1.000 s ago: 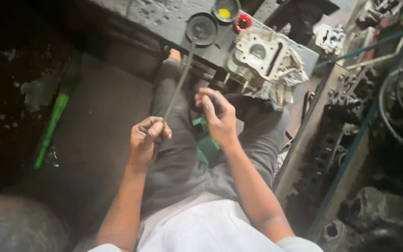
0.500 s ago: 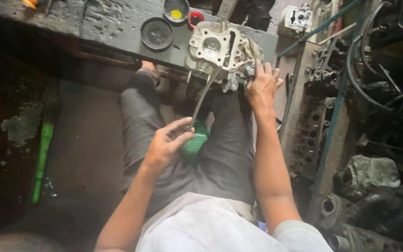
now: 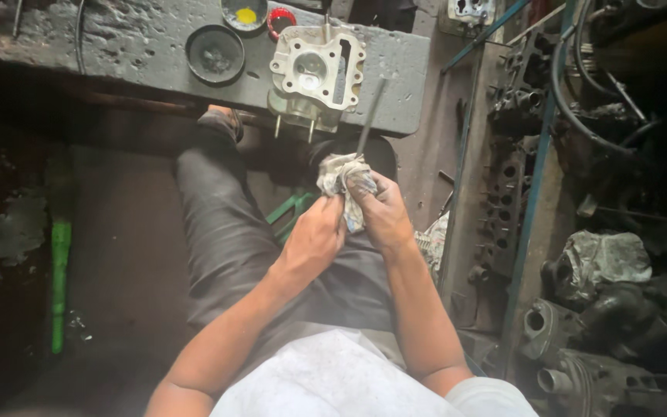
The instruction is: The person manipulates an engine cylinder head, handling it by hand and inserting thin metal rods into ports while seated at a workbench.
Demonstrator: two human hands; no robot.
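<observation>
A dirty rag (image 3: 343, 185) is bunched around the lower end of a thin metal rod (image 3: 370, 116), held over the lap. The right hand (image 3: 384, 212) is closed on rag and rod; the left hand (image 3: 314, 239) is clamped on the rag from 8 o'clock. The rod points toward 1 o'clock. A metal engine part (image 3: 316, 73) sits on the grey bench (image 3: 117, 42) at 12 o'clock, a round black lid (image 3: 214, 54) at its 9 o'clock.

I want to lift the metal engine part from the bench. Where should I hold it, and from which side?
Probably grip the cylinder head by its two outer side walls, coming from above. It lies flat on the bench with its open face up, and its studs overhang the near edge.
</observation>
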